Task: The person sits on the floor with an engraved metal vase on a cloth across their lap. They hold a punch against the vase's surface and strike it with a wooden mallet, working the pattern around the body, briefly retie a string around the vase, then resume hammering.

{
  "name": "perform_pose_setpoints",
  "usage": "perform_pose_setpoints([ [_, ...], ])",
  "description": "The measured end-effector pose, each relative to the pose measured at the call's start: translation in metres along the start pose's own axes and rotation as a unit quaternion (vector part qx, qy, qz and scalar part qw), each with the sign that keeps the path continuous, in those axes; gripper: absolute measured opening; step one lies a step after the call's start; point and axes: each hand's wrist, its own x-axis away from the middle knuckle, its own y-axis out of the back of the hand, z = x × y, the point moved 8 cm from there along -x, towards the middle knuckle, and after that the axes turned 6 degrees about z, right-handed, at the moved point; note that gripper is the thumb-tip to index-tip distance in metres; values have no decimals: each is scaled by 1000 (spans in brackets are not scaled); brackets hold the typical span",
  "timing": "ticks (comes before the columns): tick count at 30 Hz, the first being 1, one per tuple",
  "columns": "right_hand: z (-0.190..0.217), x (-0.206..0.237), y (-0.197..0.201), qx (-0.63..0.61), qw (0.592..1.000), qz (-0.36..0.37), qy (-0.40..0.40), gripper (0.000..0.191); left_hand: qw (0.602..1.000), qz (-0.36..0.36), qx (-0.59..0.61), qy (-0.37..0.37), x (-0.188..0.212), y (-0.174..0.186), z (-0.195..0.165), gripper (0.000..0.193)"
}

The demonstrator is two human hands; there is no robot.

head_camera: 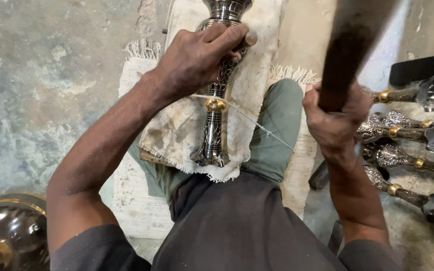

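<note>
Mottled grey concrete floor [41, 75], stained fringed white cloth [177, 130] under left hand [197, 57] clamped around engraved silver metal stem with brass ring [214, 125], right hand [335, 118] fisted on dark wooden handle [350, 45], similar stems [408, 130] just beyond it.

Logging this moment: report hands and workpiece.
Left hand grips metal stem on cloth. Right hand holds dark stick. Finished stems lie right.
</note>
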Motion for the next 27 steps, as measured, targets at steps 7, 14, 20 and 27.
perform_pose_setpoints([
  [7,-7,4,2,102,993,44,34,19,1000,24,0,2,-2,3,-2,27],
  [14,-7,6,3,84,996,0,-7,18,999,21,-23,-10,-6,-1,1,28],
  [20,-9,1,1,144,989,34,4,18,1000,27,1,-10,-4,-1,0,25],
  [27,-9,13,-5,236,968,87,25,19,999,48,-1,20,-12,-1,4,18],
])
